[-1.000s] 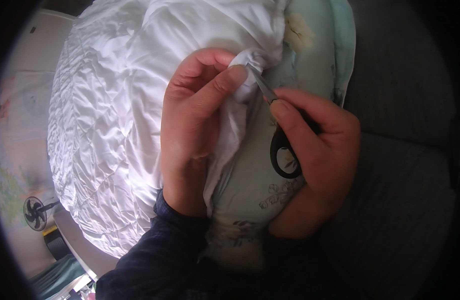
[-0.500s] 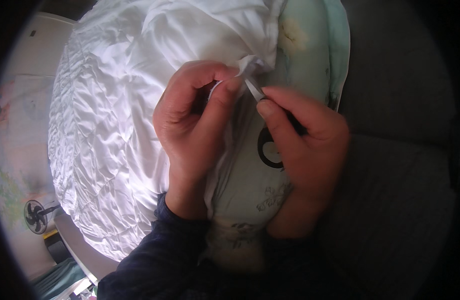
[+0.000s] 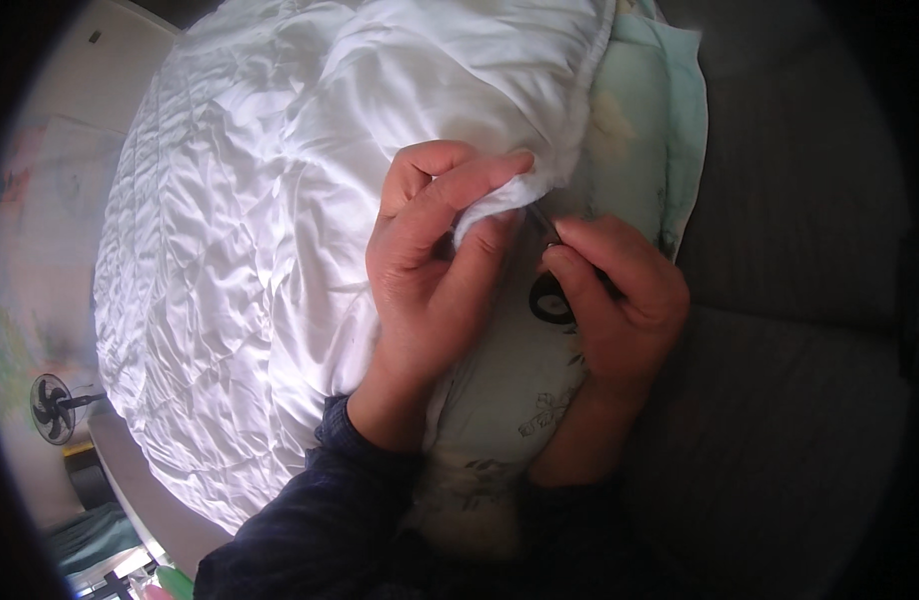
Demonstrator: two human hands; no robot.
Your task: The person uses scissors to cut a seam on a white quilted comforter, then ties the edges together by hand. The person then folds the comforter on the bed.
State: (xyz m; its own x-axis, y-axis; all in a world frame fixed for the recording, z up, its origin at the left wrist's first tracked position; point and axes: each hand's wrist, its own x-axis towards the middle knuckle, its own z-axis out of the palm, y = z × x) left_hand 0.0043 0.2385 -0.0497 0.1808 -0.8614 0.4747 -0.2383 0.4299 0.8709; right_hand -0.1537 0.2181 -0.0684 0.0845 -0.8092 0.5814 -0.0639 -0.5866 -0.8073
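Work on the white quilt (image 3: 250, 250), spread from left to upper centre, looked under way; what was cut or remained could not be told. At centre, the left hand (image 3: 430, 250) pinched its folded edge (image 3: 495, 205); the right hand (image 3: 620, 290) gripped dark-handled scissors (image 3: 544, 226), their tip at that edge.

Dark navy sleeves (image 3: 330, 505) are being worn; the left hand (image 3: 435, 255) and right hand (image 3: 625, 295) are being used bare.

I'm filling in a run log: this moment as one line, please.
left hand: pinches white quilt at edge | right hand: holds scissors, blade end at that edge, cutting unclear | nearby: pale green floral bedding
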